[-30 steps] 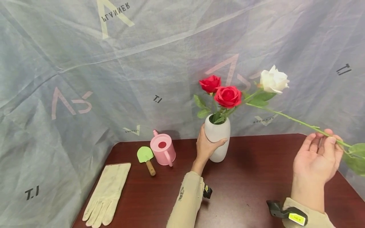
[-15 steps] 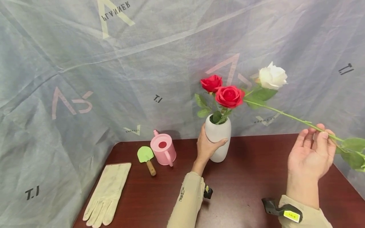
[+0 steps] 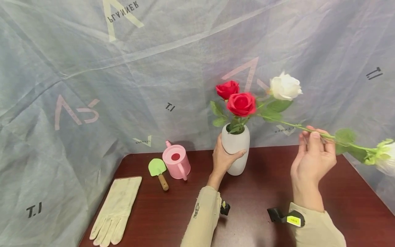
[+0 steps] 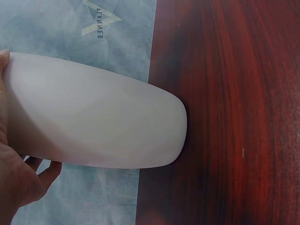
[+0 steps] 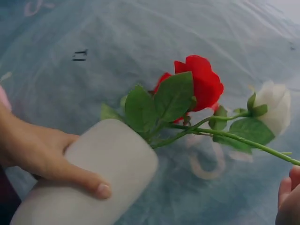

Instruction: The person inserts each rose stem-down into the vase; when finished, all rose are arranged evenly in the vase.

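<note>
The left hand [image 3: 223, 157] grips a white vase [image 3: 239, 145] that stands upright on the table. Two red roses [image 3: 241, 104] and a white rose [image 3: 285, 86] stick out of the vase, the white one leaning right. My right hand [image 3: 314, 157] pinches the green stem [image 3: 348, 144] of a second white flower [image 3: 385, 157], whose bloom is cut by the right edge of the head view. That stem slants up left toward the roses. In the right wrist view its far end passes behind the red rose [image 5: 201, 84], so where it ends is hidden.
A pink watering can [image 3: 177, 163] stands left of the vase, beside a green trowel [image 3: 158, 169] with a wooden handle. A pale work glove [image 3: 117, 209] lies at the left of the dark red table [image 3: 247, 209]. Grey printed cloth [image 3: 185, 68] hangs behind.
The right hand has moved left and slightly up with the stem, bringing its white bloom into view. The vase's white rose has shifted left. The left hand stays on the vase.
</note>
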Motion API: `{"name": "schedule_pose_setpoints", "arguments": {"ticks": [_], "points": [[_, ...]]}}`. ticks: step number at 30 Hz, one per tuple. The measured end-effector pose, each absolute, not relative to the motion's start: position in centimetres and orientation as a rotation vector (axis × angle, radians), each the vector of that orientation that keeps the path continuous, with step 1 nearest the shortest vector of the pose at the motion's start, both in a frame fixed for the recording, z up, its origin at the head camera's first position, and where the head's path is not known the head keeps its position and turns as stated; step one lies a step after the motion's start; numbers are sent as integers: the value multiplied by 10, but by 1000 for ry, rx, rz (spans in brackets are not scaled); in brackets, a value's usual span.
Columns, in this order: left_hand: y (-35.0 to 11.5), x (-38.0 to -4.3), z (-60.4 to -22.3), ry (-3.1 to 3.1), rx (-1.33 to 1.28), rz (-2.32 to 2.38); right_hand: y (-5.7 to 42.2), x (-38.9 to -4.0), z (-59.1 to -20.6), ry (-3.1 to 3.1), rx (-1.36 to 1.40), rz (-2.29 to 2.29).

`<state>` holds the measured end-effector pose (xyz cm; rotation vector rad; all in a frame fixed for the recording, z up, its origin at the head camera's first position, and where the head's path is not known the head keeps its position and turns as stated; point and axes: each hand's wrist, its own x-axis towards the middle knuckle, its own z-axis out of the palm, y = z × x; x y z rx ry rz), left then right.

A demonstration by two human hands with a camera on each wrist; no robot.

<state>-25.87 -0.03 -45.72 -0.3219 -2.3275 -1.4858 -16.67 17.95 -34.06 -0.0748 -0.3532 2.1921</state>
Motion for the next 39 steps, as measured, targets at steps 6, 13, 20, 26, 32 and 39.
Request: {"name": "schedule_pose_setpoints", "arguments": {"ticks": [6, 13, 20, 26, 32, 39], "points": [[0, -259, -457, -2318, -322, -1487, 162, -177, -343, -577, -3, 2044], [-1, -260, -458, -2294, -328, -1505, 155, -188, -348, -832, 46, 1868], [0, -259, -457, -2312, -341, -1492, 149, -198, -350, -1003, 77, 1737], [3, -257, -458, -2295, -348, -1529, 129, -194, -350, -1305, 34, 1668], [5, -255, -458, -2306, -366, -1524, 140, -200, -337, -1185, 25, 1693], [0, -258, -458, -2289, -344, -1506, 169, -195, -315, -971, -43, 1698]]}}
